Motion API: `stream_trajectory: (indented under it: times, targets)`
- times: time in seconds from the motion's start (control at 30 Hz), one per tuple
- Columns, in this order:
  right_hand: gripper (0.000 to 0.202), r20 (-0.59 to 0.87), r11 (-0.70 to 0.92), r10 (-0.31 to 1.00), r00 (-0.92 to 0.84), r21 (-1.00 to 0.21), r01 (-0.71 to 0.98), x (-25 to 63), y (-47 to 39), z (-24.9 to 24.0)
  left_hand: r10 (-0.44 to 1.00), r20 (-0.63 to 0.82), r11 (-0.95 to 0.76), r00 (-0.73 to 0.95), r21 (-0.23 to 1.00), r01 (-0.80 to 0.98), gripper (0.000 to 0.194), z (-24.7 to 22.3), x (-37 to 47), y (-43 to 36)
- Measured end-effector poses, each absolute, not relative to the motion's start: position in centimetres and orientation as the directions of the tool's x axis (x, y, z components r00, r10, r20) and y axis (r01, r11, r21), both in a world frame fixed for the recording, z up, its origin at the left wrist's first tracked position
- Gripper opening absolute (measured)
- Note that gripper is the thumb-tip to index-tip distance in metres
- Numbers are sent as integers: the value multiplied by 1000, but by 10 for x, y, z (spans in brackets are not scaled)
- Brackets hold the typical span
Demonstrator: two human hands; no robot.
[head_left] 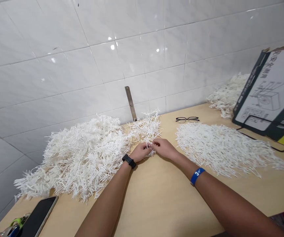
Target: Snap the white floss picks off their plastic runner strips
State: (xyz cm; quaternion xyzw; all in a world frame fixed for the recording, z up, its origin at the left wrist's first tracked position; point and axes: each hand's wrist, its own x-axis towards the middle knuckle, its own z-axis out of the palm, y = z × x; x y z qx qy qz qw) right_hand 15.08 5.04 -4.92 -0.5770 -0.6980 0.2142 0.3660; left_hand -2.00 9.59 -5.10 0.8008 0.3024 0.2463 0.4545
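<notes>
My left hand, with a black band at the wrist, is closed in a pinch on a thin white strip. Fingertips of my right hand meet it there, pinched at the same small piece; their exact hold is partly hidden. Just beyond both hands lies a small loose heap of white strips. A large tangled pile of white branching pieces rises beside my left forearm. On the right, a flatter spread of separate white strips covers the table.
Black-framed glasses lie near the tiled wall. A printed cardboard box stands at the right, with more white pieces behind it. A phone and keys sit at the lower left. A metal bracket is fixed to the wall.
</notes>
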Motion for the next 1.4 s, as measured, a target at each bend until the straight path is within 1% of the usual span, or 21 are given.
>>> stream_trajectory:
  times: [0.17,0.37,0.6,0.83,0.93,1.0,1.1,1.2,1.3,1.4]
  targets:
    - [31,274,242,961,-41,-760,603,149,53,-50,731,140,-380,668,896,229,35,-55,-19,99]
    - [29,306,222,950,57,-794,567,148,59,-52,682,175,-368,710,921,126,39,-54,-16,100]
    - [29,315,205,943,109,-806,555,149,58,-51,691,126,-283,711,953,106,41,-51,-14,97]
    - [27,303,144,935,181,-796,588,146,55,-49,678,107,-222,727,973,64,46,-48,-11,98]
    - [26,285,98,934,216,-785,612,140,53,-48,678,79,-180,730,982,61,47,-51,-11,99]
    - [25,271,60,931,244,-772,632,140,51,-45,680,74,-185,730,980,72,46,-54,-13,98]
    - [24,272,-38,895,354,-744,667,159,48,-35,668,90,-275,739,952,133,44,-55,-18,94]
    - [30,292,-168,817,497,-705,689,197,46,-17,696,89,-324,712,925,201,41,-54,-22,89]
    - [25,274,-264,789,550,-657,706,228,43,-6,756,96,-316,647,920,233,39,-52,-21,86]
    - [16,245,-324,790,562,-612,721,239,41,-7,773,87,-317,628,911,263,35,-51,-20,85]
